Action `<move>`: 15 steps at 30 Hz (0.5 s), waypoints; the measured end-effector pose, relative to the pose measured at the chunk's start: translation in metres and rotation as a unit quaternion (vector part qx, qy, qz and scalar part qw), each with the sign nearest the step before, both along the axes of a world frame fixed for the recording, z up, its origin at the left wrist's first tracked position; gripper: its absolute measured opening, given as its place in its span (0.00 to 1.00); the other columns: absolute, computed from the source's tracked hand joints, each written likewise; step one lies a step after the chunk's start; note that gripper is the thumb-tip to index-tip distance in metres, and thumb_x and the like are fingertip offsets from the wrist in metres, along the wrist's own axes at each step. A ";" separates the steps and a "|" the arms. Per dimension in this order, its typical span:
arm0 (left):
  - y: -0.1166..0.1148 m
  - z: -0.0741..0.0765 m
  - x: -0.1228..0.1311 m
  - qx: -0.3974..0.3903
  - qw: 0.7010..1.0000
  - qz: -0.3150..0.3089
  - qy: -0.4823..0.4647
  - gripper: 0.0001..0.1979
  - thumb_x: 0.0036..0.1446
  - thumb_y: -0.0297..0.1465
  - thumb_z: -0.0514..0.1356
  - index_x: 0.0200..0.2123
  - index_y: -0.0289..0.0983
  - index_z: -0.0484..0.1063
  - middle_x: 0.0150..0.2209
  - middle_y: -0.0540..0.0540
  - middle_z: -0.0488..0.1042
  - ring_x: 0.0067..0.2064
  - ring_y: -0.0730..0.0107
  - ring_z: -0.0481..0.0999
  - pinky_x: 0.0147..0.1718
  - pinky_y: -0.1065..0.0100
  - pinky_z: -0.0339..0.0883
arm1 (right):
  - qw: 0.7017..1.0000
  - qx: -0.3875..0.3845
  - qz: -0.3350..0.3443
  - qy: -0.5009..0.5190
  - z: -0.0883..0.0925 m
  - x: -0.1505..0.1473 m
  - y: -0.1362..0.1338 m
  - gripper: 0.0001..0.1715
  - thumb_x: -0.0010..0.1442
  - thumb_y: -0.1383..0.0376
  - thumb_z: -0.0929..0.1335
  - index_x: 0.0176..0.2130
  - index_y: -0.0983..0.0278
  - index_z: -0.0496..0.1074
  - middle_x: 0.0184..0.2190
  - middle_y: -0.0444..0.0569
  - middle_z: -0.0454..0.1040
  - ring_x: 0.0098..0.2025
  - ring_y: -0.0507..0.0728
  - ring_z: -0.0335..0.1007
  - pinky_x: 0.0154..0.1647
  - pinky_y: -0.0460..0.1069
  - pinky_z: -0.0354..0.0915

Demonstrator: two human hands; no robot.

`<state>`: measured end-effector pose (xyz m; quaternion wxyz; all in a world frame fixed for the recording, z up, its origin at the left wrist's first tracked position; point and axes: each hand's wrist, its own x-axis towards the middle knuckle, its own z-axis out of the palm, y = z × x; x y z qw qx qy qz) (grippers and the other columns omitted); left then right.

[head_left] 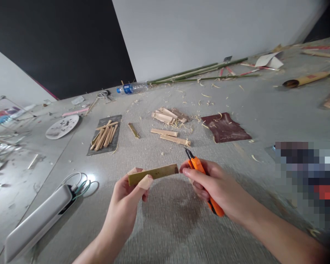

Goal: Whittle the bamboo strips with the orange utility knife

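My left hand (133,190) pinches a flat bamboo strip (162,171) by its left end, green-yellow side facing me. A bandage or tape wraps the left thumb. In my right hand (209,179) is an orange utility knife (198,165), its dark tip pointing up and away. The right fingertips sit close to the strip's far right end; whether they touch it I cannot tell. Just beyond the hands lie two pale bamboo strips (175,139), with a pile of more strips (169,116) behind them. A small green bamboo piece (133,130) lies to their left.
Thin bamboo sticks (106,135) rest on a dark sheet at left, near a round spotted plate (62,127). A white power bank (41,223) with cables lies front left. Brown sandpaper (226,127) is at right. Behind are a plastic bottle (132,88), long green bamboo poles (192,72) and scattered shavings.
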<state>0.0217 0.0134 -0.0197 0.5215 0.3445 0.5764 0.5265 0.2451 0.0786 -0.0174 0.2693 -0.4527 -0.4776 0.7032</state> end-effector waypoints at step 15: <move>-0.001 0.002 0.004 -0.021 0.997 -0.040 -0.062 0.17 0.58 0.43 0.73 0.34 0.37 0.74 0.29 0.52 0.70 0.30 0.78 0.67 0.29 0.78 0.64 | 1.000 0.006 -0.001 -0.022 -0.006 0.001 0.001 0.21 0.66 0.45 0.71 0.40 0.58 0.70 0.22 0.36 0.55 0.23 0.50 0.49 0.23 0.48 0.49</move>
